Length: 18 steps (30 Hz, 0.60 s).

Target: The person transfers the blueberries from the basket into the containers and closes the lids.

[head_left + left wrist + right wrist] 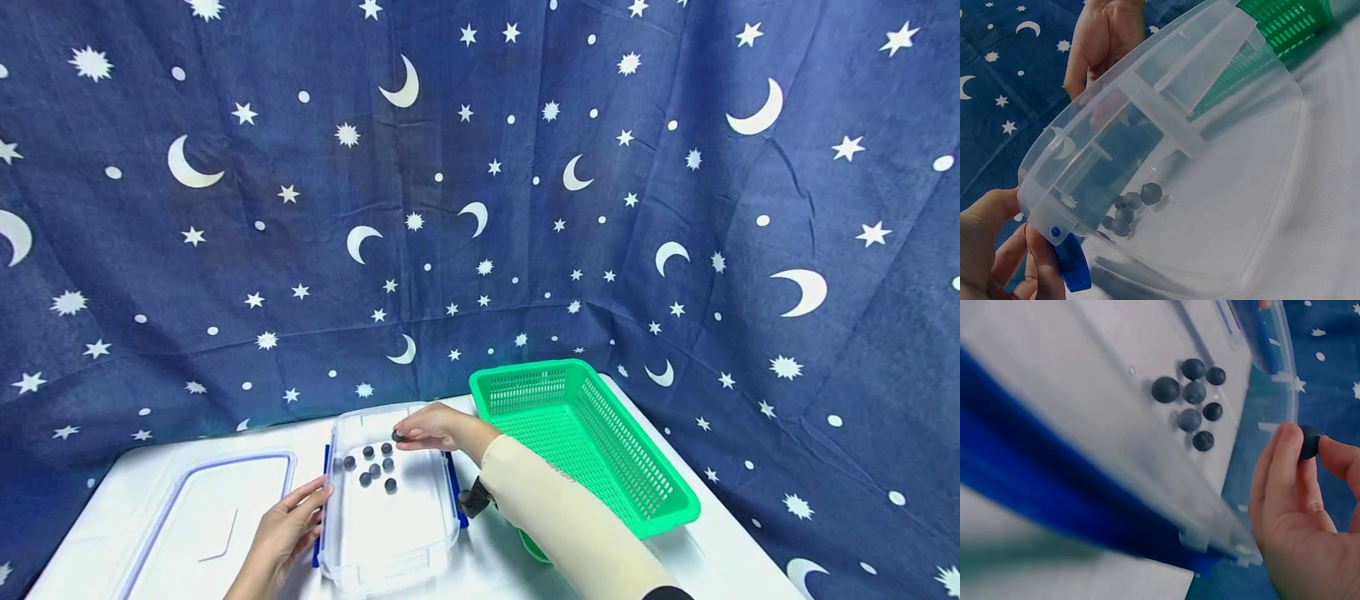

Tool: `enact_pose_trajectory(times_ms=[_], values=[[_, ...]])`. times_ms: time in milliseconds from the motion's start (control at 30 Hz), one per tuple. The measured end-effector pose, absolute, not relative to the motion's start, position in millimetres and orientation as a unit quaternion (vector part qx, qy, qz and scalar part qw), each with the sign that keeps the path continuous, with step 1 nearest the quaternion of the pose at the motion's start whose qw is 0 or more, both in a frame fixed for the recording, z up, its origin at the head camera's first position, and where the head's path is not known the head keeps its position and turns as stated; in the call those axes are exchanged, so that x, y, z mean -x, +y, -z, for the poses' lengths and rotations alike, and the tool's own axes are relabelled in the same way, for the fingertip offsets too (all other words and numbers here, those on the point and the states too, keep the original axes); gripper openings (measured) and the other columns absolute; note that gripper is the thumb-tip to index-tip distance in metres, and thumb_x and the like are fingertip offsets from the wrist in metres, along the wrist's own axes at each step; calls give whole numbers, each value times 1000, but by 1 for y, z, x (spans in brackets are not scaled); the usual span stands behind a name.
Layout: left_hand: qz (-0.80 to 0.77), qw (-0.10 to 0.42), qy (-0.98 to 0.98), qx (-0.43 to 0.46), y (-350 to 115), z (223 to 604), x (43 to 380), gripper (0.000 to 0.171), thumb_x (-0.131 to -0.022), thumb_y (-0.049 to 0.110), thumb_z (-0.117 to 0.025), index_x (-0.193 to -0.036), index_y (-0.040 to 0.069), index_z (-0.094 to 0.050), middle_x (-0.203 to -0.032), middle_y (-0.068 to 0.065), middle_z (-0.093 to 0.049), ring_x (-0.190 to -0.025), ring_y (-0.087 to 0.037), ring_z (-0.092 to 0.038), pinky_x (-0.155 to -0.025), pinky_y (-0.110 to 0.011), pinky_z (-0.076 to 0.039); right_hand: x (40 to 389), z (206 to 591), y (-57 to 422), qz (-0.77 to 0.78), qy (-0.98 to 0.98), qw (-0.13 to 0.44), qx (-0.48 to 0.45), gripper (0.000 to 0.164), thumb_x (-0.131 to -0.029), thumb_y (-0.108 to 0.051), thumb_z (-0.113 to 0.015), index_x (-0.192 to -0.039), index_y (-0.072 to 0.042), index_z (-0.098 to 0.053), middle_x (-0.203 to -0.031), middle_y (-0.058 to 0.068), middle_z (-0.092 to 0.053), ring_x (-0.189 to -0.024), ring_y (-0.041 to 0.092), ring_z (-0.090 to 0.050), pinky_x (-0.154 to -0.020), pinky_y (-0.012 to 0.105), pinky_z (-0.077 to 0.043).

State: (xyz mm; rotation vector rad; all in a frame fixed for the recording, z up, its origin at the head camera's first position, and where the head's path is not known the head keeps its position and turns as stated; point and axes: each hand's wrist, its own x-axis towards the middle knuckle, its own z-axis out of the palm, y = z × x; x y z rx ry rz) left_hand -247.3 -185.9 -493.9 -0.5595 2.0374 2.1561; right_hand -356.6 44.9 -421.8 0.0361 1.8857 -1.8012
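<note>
A clear plastic box (393, 533) with blue side latches stands open on the table. Inside it, several small dark balls (375, 470) lie loosely grouped on the floor toward the far half. My right hand (431, 427) is over the box's far right part and pinches one dark ball (1309, 442) between thumb and fingers. My left hand (288, 529) holds the box at its left side. Its thumb and fingers close on the rim beside a blue latch (1074, 265) in the left wrist view.
To the right stands a green perforated basket (652, 528), partly hidden behind my right sleeve (555, 492). A clear lid (180, 517) with a bluish rim seal lies flat on the white table to the left. A dark blue curtain (450, 250) with stars and moons hangs behind.
</note>
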Motion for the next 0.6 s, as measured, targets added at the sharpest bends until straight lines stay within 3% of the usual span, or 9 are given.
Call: enact_pose_trajectory(times_ms=[167,400,600], values=[[-703,68,683,189,-186,496,248,64,-85,36,-77,-140,9,-55,-73,9,-62,-64,-2,-58,-57,-17,-55,349,432,29,633,728,265,-7,17,-90,6,-61,-104,12,-67,-76,9,-63,-62,11,-62,-84,31,-59],[-701,66,686,183,-186,495,248,66,-87,35,-75,-142,7,-52,-73,8,-61,-63,-3,-57,-56,-17,-54,341,446,14,579,782,230,-15,5,-87,4,-65,-84,5,-69,-66,4,-59,-62,11,-60,-82,31,-60],[-703,69,685,175,-186,493,248,67,-86,35,-76,-142,6,-52,-73,7,-61,-62,-3,-57,-56,-17,-54,341,457,6,550,807,212,-32,14,-86,4,-68,-74,0,-64,-65,4,-56,-59,10,-56,-77,27,-61]])
